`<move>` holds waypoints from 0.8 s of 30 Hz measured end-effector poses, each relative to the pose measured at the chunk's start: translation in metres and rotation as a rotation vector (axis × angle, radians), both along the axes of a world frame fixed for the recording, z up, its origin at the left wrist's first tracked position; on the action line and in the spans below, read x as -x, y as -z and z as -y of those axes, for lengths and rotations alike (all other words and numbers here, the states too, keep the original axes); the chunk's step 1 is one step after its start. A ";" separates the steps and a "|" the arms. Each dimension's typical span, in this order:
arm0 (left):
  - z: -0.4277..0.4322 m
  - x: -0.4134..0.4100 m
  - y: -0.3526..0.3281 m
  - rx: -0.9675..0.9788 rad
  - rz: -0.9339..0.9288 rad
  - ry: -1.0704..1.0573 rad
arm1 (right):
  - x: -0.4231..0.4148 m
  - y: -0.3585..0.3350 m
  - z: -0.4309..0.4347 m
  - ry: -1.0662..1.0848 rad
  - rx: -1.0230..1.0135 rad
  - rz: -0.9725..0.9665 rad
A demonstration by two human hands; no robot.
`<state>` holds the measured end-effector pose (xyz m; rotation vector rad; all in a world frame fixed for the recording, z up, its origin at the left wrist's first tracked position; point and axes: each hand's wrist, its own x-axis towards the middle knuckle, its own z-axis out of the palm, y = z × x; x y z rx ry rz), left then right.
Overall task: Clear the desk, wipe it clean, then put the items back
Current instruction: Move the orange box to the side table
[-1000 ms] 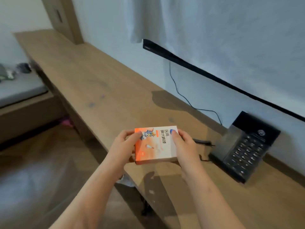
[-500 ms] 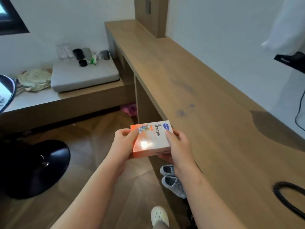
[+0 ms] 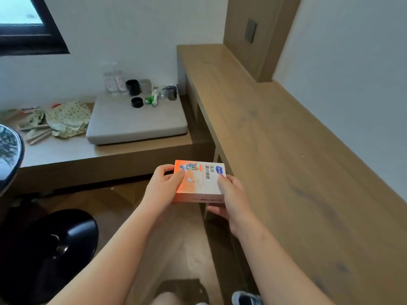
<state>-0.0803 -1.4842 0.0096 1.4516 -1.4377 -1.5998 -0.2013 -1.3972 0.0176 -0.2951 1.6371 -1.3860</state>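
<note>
well, at the far left a dark round object (image 3: 8, 155) is cut off by the frame edge, too partial to name. a patterned cloth (image 3: 68, 119) lies on the low bench (image 3: 66, 155), beside a grey pad (image 3: 136, 126) that carries two clear bottles (image 3: 113, 81), a black cup (image 3: 132, 87), a grey cup (image 3: 145, 85) and a black lid (image 3: 137, 102); what the cups hold cannot be seen. the left hand (image 3: 161, 186) grips the left end of the orange and white box (image 3: 199, 183), thumb on top, and the right hand (image 3: 233, 194) grips its right end, fingers curled beneath. the box is closed, its contents hidden, and it is held in the air by the front edge of the wooden desk (image 3: 286, 150).
</note>
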 end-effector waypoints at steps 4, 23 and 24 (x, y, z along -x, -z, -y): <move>0.092 0.002 0.017 -0.040 0.011 -0.078 | 0.005 0.012 0.096 -0.062 -0.042 -0.024; 0.543 0.038 0.060 -0.264 0.054 -0.057 | 0.057 0.064 0.564 -0.196 -0.209 0.031; 0.563 0.045 0.065 -0.266 0.065 -0.065 | 0.064 0.071 0.587 -0.213 -0.220 0.018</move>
